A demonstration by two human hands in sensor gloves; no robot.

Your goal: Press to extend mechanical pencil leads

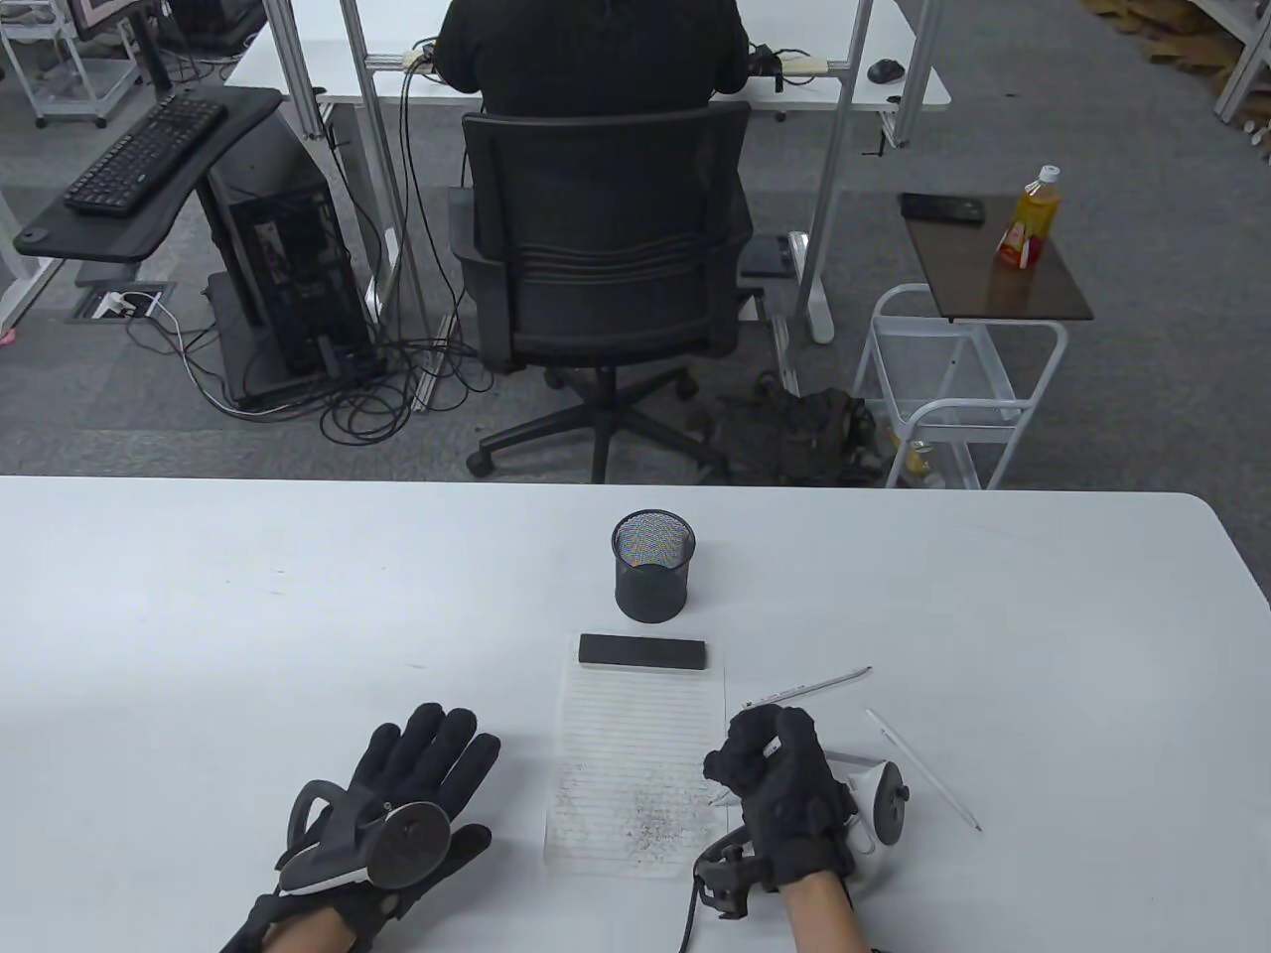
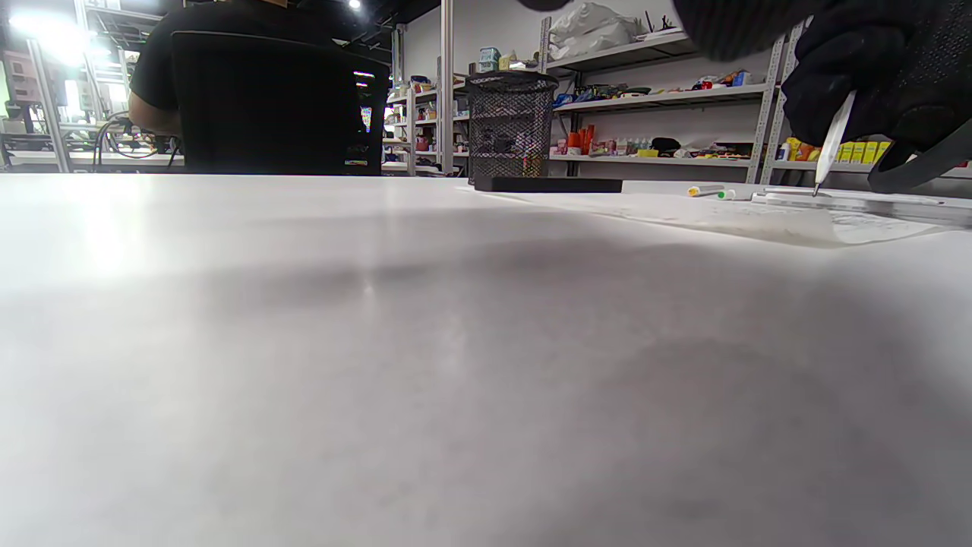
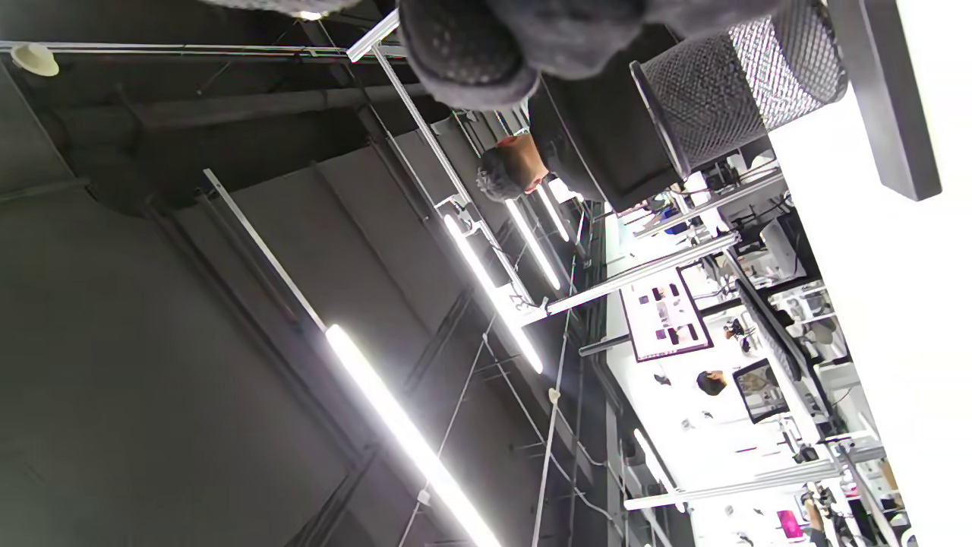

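My right hand grips a white mechanical pencil upright in a fist, its tip down on the lined paper by the paper's right edge. The left wrist view shows this pencil held by the right hand, with its tip touching the paper. My left hand lies flat and empty on the table, fingers spread, left of the paper. Two more white pencils lie on the table: one just beyond my right hand, one to its right.
A black mesh pen cup stands behind the paper, with a flat black block on the paper's top edge. Grey lead marks speckle the paper's lower part. Beyond the table's far edge a person sits in an office chair.
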